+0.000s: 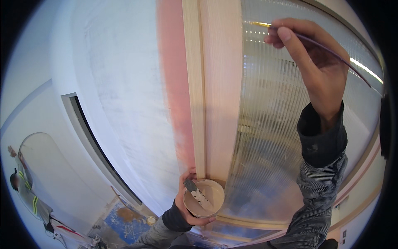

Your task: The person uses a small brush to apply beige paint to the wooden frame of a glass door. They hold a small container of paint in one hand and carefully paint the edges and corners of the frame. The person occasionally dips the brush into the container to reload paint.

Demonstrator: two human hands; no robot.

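Observation:
My left hand [185, 202] is closed around a small round cup [222, 190] at the lower middle. Inside it lies beige-pink paint, and a dark-handled stirring tool [198, 195] smeared with paint rests across the rim. Raised at the upper right, my right hand [315, 54] pinches a thin paintbrush [327, 50] with a long purple handle. Its yellowish bristles point left, in front of ribbed glass [269, 103] and near the pale wooden frame [224, 79]. Whether the bristles touch anything, I cannot tell.
Left of the frame runs a pink strip [176, 83] beside a whitish wall [120, 83]. A dark narrow recess [99, 141] cuts the wall farther left. At the far left stands another person [31, 195] in a reflective-striped top. Blue sheeting [124, 224] covers part of the floor.

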